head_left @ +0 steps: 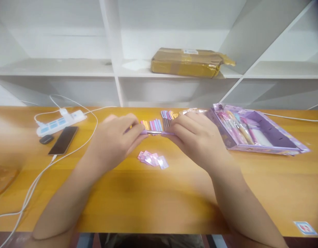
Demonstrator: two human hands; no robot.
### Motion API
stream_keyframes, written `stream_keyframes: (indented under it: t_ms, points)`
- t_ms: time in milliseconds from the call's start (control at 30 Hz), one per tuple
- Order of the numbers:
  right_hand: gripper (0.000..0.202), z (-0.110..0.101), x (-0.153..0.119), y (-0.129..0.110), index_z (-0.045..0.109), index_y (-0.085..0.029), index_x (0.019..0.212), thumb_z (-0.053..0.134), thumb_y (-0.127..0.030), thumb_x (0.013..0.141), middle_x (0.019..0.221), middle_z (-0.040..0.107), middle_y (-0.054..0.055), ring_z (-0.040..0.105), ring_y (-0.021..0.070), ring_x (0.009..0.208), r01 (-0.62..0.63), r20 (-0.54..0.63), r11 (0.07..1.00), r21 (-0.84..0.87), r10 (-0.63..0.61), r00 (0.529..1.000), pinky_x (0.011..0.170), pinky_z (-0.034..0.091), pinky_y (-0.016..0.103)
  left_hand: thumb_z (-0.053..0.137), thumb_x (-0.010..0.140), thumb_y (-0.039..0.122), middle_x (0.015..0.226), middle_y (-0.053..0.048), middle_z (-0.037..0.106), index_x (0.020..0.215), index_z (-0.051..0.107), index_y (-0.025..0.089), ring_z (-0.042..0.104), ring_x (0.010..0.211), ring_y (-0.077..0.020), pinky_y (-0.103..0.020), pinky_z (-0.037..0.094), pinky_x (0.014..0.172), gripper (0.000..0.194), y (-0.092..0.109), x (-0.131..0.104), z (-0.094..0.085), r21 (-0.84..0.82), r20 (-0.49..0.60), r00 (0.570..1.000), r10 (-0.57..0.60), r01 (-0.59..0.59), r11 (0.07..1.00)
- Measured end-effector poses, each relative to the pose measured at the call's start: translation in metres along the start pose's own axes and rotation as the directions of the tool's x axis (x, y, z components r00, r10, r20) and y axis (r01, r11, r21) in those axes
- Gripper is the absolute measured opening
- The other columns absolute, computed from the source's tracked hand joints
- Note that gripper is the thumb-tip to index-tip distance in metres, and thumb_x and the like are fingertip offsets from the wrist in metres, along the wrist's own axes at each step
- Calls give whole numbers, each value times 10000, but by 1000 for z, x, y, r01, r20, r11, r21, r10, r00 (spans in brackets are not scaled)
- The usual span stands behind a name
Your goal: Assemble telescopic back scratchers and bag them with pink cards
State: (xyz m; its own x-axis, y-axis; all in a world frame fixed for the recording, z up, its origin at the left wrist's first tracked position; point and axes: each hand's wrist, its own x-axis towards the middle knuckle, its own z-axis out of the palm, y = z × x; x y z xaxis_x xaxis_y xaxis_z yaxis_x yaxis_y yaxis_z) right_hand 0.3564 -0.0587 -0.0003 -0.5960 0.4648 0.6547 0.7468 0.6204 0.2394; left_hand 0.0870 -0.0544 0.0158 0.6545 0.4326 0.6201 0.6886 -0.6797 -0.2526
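Observation:
Between both hands, level above the table, is a slim purple pen (154,132) with a silvery section at its middle. My left hand (111,143) is closed round its left end, thumb and fingers pinched together. The right end is pinched in my right hand (200,139). Just behind the pen lie rows of small coloured sticks (155,124) in yellow, pink, purple and blue, partly hidden by my hands. Dark rods with curved, striped tops (166,117) are beside them. Nearer me, several small shiny pinkish cards (152,159) overlap on the table.
On the right stands an open purple box (275,148) with wrapped pens (235,127) inside. At left are a phone (63,140), a power strip (62,122) and loose white cables (37,181). A taped cardboard parcel (184,63) sits on the white shelf (134,72).

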Motion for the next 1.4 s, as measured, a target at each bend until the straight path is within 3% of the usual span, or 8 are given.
stream_keyframes:
  t_ms: [333,700,800,900,1033,1067,1200,1400]
  points:
    - [91,0,-1,0,620,-227,967,595,-205,1052,883,656,25,473,185,803,-2,-48,1000,-12,1,999,735,312,353,628,1038,274,925,-31,759,1044,736,245,684,808,-196,-343,471,670,112,-9,-1,4,-93,-40,999,15,-19,996]
    - [191,27,-17,69,633,-242,907,608,-364,1052,841,640,36,504,210,812,-148,-91,989,-19,146,985,746,314,361,602,1048,337,960,-29,765,1025,761,292,686,819,-200,-346,506,726,167,-60,-12,32,-57,-19,995,-99,98,994]
    - [208,23,-25,89,655,-258,896,605,-391,1048,856,645,52,530,227,838,-231,-102,973,-15,228,968,757,338,367,590,1060,404,1012,-26,764,1065,765,306,671,866,-196,-344,515,736,201,-87,-22,34,-33,-35,987,-155,154,988]
    - [211,13,-43,123,679,-258,868,649,-405,1016,846,655,76,543,234,830,-379,-143,926,-1,374,916,740,364,367,602,1054,466,1027,22,744,1070,768,306,646,886,-161,-328,533,756,232,-127,-41,30,-27,-87,965,-245,244,969]
    - [169,1,-83,175,677,-259,777,731,-365,897,794,644,99,528,247,774,-582,-248,813,3,564,788,703,346,379,675,1011,450,964,85,746,921,766,298,637,873,-163,-365,539,806,199,-172,-68,17,-35,-241,899,-366,369,929]
    - [140,-1,-93,185,675,-263,770,726,-341,873,795,646,100,527,244,757,-621,-270,784,14,601,752,698,347,382,680,1006,447,979,97,752,930,767,309,636,881,-168,-379,538,829,180,-178,-73,12,-45,-214,904,-370,369,928]
    - [123,-3,-120,210,631,-274,719,718,-294,803,803,650,103,540,236,703,-729,-293,681,68,712,638,689,403,397,683,998,410,1011,102,763,972,769,342,639,933,-205,-415,523,878,113,-184,-79,0,-72,-197,905,-378,371,926]
    - [250,-7,-125,223,564,-291,639,782,-220,738,748,624,81,529,231,660,-835,-386,550,18,774,502,693,381,415,683,994,415,938,73,752,896,755,300,615,856,-184,-371,505,796,167,-176,-71,-3,-26,-232,904,-359,363,931]
